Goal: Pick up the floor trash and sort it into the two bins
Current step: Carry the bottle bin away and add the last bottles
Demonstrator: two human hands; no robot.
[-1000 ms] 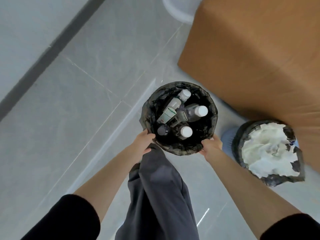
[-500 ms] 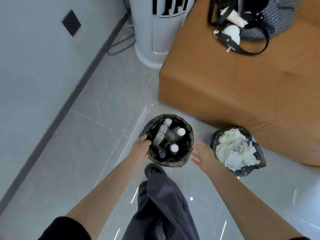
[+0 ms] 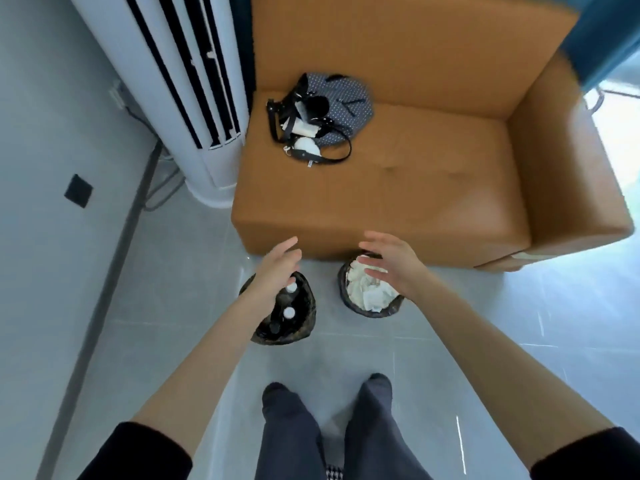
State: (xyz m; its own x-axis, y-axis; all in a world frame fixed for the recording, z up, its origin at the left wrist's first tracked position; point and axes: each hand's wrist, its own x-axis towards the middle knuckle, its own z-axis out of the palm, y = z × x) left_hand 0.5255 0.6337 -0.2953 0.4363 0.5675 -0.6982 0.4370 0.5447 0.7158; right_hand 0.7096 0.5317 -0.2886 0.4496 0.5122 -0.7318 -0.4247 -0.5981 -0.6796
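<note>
Left hand (image 3: 278,268): centre of the frame, forearm bare and stretched forward from a dark sleeve at lower left, palm turned inward, fingers spread and slack — the grip released, grasping nothing; in the picture it overlaps the upper left rim of the bottle bin. Right hand (image 3: 391,261): just right of centre, forearm likewise bare and extended from the lower right, fingers splayed, grip released and empty, overlapping the upper edge of the paper bin. Bottle bin (image 3: 304,320): round, lined with a dark bag, standing on the grey tiled floor (image 3: 450,341) at centre; several bottles (image 3: 289,311) with white and dark caps stand inside it. Paper bin (image 3: 377,311): round, dark-lined, just beside the bottle bin to its right and near the front edge of the sofa; heaped with crumpled white paper (image 3: 369,294). Sofa (image 3: 433,188): orange-brown, upper right of the frame, carrying a dotted bag with black straps (image 3: 322,116). Standing air conditioner (image 3: 180,98): white, upper left. Legs in grey trousers (image 3: 332,427): bottom centre.
</note>
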